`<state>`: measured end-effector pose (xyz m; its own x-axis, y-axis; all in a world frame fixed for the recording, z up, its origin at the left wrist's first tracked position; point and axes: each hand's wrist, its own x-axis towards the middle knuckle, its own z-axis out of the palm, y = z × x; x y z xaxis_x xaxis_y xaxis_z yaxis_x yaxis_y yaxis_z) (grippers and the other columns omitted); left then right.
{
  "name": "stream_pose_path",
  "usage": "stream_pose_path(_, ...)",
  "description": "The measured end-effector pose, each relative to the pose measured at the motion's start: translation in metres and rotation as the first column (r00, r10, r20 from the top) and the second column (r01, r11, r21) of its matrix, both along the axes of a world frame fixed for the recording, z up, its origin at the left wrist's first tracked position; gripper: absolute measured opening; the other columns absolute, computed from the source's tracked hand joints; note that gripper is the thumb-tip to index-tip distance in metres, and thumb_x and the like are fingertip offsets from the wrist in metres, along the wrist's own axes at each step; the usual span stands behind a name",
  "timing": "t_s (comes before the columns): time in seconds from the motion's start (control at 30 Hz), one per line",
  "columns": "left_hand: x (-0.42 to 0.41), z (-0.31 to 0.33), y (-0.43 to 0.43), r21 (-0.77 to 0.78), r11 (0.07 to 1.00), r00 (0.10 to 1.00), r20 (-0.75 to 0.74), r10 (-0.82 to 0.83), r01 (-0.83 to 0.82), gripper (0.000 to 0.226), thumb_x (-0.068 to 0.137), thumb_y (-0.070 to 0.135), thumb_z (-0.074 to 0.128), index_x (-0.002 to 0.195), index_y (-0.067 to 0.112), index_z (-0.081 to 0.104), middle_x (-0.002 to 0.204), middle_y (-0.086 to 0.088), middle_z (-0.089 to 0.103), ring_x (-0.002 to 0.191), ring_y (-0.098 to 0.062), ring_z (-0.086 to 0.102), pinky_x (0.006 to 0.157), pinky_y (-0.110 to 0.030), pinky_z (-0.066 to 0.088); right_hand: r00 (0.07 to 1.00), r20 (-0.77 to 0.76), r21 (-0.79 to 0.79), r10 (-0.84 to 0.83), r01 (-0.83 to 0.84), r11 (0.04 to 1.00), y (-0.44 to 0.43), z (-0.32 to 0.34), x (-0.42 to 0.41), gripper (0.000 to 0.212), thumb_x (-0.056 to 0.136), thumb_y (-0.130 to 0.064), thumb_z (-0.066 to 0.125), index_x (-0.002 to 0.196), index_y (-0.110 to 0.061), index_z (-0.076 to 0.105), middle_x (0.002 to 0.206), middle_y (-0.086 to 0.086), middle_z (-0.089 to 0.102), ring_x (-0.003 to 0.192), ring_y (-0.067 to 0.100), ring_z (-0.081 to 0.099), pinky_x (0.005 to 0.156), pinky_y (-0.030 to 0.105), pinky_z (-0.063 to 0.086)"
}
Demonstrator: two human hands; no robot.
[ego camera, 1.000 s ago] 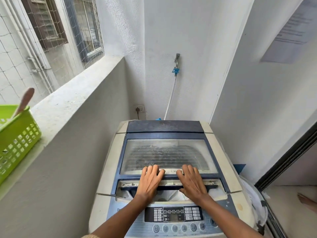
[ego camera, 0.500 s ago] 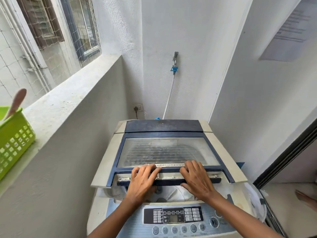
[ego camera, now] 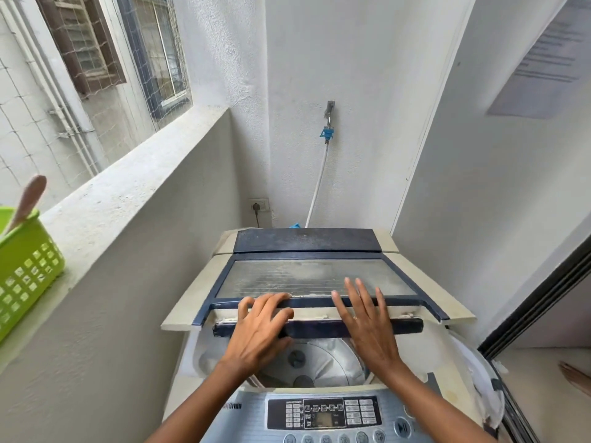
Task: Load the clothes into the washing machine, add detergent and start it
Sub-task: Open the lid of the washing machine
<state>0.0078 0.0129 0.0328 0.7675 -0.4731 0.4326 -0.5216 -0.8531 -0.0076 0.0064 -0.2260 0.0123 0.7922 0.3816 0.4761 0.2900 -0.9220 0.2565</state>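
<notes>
The washing machine's lid (ego camera: 316, 279) is tilted part-open, its front edge lying crosswise under both hands, hinge beyond them. The left hand (ego camera: 259, 330) is curled over that edge; the right hand (ego camera: 367, 324) is laid flat, fingers spread.

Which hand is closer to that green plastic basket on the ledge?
Left. The left hand grips the glass-paned lid, right of the green plastic basket; the right hand rests farther right.
</notes>
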Motion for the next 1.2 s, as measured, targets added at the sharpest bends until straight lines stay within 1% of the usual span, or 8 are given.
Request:
stream_pose_path(0.07, 0.005, 0.012, 0.002, -0.015, 1.000, 0.999, 0.032, 0.000, 0.001, 0.060, 0.051, 0.050, 0.082, 0.094, 0.029, 0.046, 0.121, 0.002, 0.064, 0.109, -0.015, 0.051, 0.087, -0.034, 0.027, 1.000, 0.020, 0.000, -0.016, 0.016, 1.000, 0.001, 0.009, 0.009, 0.091, 0.061, -0.010, 0.077, 0.139, -0.016, 0.032, 0.137, 0.018, 0.039, 0.127, 0.037, 0.036, 0.108, 0.054, 0.022)
stream_pose_path(0.17, 0.021, 0.033, 0.008, -0.069, 0.996, 0.995, 0.084, -0.045, 0.051, 0.057, 0.061, 0.055, 0.074, 0.106, 0.029, 0.050, 0.130, 0.003, 0.058, 0.114, -0.014, 0.052, 0.090, -0.034, 0.027, 1.000, -0.010, -0.036, -0.023, 0.023, 0.999, 0.000, 0.030, 0.023, 0.100, 0.052, -0.020, 0.085, 0.139, -0.016, 0.035, 0.129, 0.017, 0.051, 0.120, 0.036, 0.045, 0.101, 0.053, 0.038)
stream_pose_path(0.3, 0.047, 0.048, 0.015, -0.132, 0.990, 0.992, 0.126, -0.033, 0.049, 0.048, 0.075, 0.061, 0.056, 0.110, 0.029, 0.055, 0.138, 0.001, 0.052, 0.125, -0.016, 0.044, 0.100, -0.038, 0.027, 1.000, -0.004, -0.053, 0.001, -0.001, 0.999, -0.004, 0.067, 0.049, 0.102, 0.049, -0.029, 0.087, 0.137, -0.016, 0.037, 0.123, 0.015, 0.058, 0.113, 0.033, 0.056, 0.097, 0.050, 0.043)
stream_pose_path(0.5, 0.070, 0.066, 0.005, -0.199, 0.975, 0.966, 0.217, 0.140, -0.097, 0.050, 0.085, 0.055, 0.045, 0.121, 0.025, 0.060, 0.135, 0.000, 0.056, 0.127, -0.020, 0.050, 0.106, -0.039, 0.023, 0.998, -0.059, -0.031, 0.022, -0.024, 0.999, -0.006, 0.111, 0.089, 0.094, 0.052, -0.026, 0.083, 0.136, -0.018, 0.040, 0.119, 0.010, 0.059, 0.105, 0.030, 0.059, 0.092, 0.044, 0.045)
stream_pose_path(0.63, 0.099, 0.079, 0.003, -0.128, 0.983, 0.958, 0.241, 0.158, -0.130, 0.054, 0.090, 0.053, 0.038, 0.130, 0.021, 0.054, 0.135, 0.000, 0.056, 0.128, -0.022, 0.051, 0.106, -0.036, 0.026, 0.996, -0.094, 0.026, 0.002, 0.000, 1.000, -0.005, 0.132, 0.112, 0.082, 0.057, -0.014, 0.079, 0.133, -0.016, 0.047, 0.125, 0.012, 0.056, 0.111, 0.032, 0.055, 0.094, 0.043, 0.042)
stream_pose_path(0.8, 0.133, 0.097, 0.002, -0.099, 0.983, 0.948, 0.265, 0.174, -0.153, 0.052, 0.089, 0.052, 0.039, 0.127, 0.020, 0.056, 0.127, 0.000, 0.062, 0.117, -0.023, 0.058, 0.100, -0.034, 0.029, 0.991, -0.122, 0.079, -0.047, 0.057, 0.995, -0.001, 0.156, 0.136, 0.057, 0.073, -0.016, 0.069, 0.126, -0.011, 0.048, 0.123, 0.014, 0.047, 0.111, 0.032, 0.046, 0.092, 0.042, 0.036)
stream_pose_path(0.97, 0.152, 0.108, -0.001, -0.138, 0.970, 0.939, 0.256, 0.231, -0.201, 0.049, 0.090, 0.052, 0.038, 0.125, 0.023, 0.057, 0.120, 0.001, 0.063, 0.104, -0.026, 0.059, 0.093, -0.035, 0.029, 0.988, -0.155, 0.176, -0.023, 0.051, 0.983, -0.001, 0.170, 0.161, 0.052, 0.074, -0.036, 0.068, 0.118, -0.014, 0.052, 0.114, 0.010, 0.049, 0.105, 0.028, 0.046, 0.088, 0.040, 0.038)
stream_pose_path(1.2, 0.185, 0.112, -0.011, -0.188, 0.928, 0.914, 0.191, 0.357, -0.323, 0.046, 0.092, 0.052, 0.034, 0.121, 0.024, 0.058, 0.117, -0.009, 0.059, 0.105, -0.032, 0.054, 0.097, -0.038, 0.026, 0.981, -0.191, 0.225, 0.031, 0.013, 0.974, -0.004, 0.181, 0.199, 0.059, 0.072, -0.062, 0.060, 0.111, -0.017, 0.057, 0.108, 0.005, 0.052, 0.101, 0.024, 0.049, 0.083, 0.035, 0.038)
